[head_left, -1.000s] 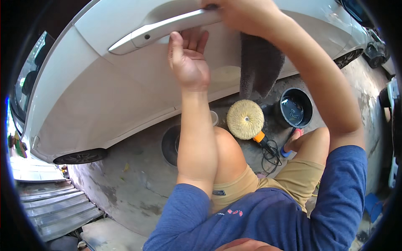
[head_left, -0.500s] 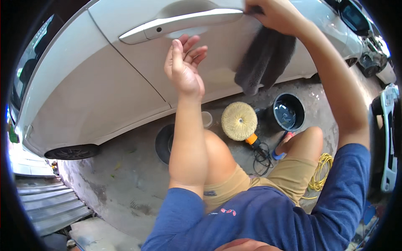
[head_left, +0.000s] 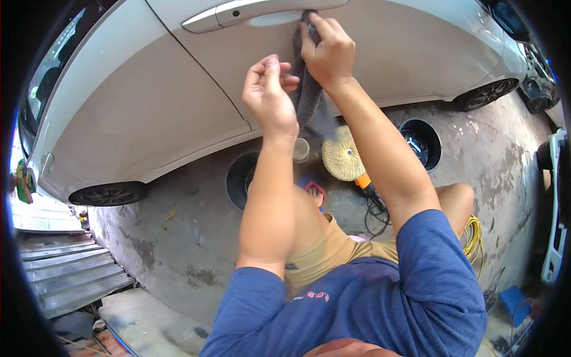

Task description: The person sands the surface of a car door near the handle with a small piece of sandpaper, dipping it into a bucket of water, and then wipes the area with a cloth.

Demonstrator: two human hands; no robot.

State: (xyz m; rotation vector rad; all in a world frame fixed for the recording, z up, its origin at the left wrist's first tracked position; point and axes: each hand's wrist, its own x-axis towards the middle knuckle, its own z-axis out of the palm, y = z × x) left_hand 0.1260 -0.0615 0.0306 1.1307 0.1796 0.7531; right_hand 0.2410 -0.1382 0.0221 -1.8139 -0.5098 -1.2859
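Note:
My right hand (head_left: 329, 50) grips a dark grey microfibre cloth (head_left: 308, 98) by its upper end, just below the silver door handle (head_left: 267, 8) of a white car (head_left: 386, 47). The cloth hangs down along the door, its lower end blurred. My left hand (head_left: 270, 95) is raised beside the cloth, palm partly turned up, with its fingers loosely bent and apart; nothing shows in it. Whether its fingertips touch the cloth, I cannot tell.
Below the door lies a polisher with a cream wool pad (head_left: 345, 157) and black cord. A dark bucket (head_left: 420, 146) stands right of it; another black tub (head_left: 241, 178) and a small white container (head_left: 301, 150) stand left. Yellow hose or cable (head_left: 473, 241) lies coiled at right.
My right hand has moved left and down from the handle's right end, bringing the cloth with it. The left hand stays raised, almost in place. The view has shifted slightly.

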